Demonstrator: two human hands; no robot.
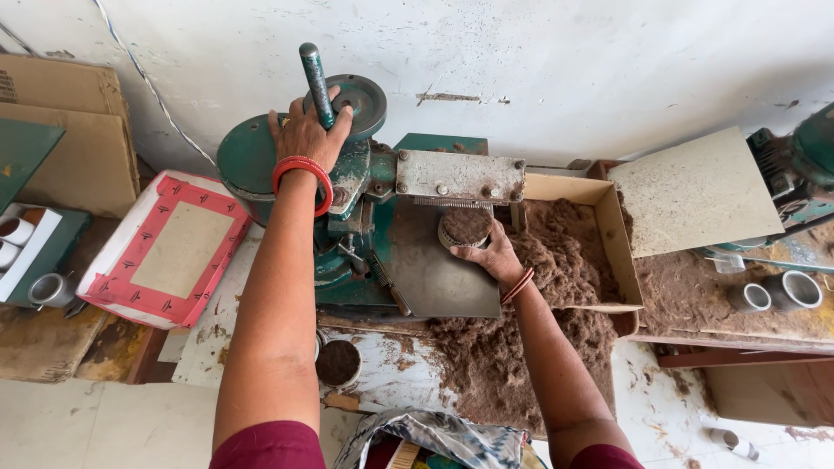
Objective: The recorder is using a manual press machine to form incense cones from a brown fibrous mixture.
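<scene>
The left hand is wrapped around the green metal lever handle of the green hand press. The right hand pinches a round cup packed with brown fibre under the press head; lowering the lever could catch the fingers.

Dark green paint covers the press machine, its lever handle a lighter worn green, with a bare grey plate on the near side. Red bangles ring the left wrist, maroon sleeves show nearest, and brown fibrous powder fills the tan box on the right. Far left, a white sack carries a red border with small black marks around a beige panel.
</scene>
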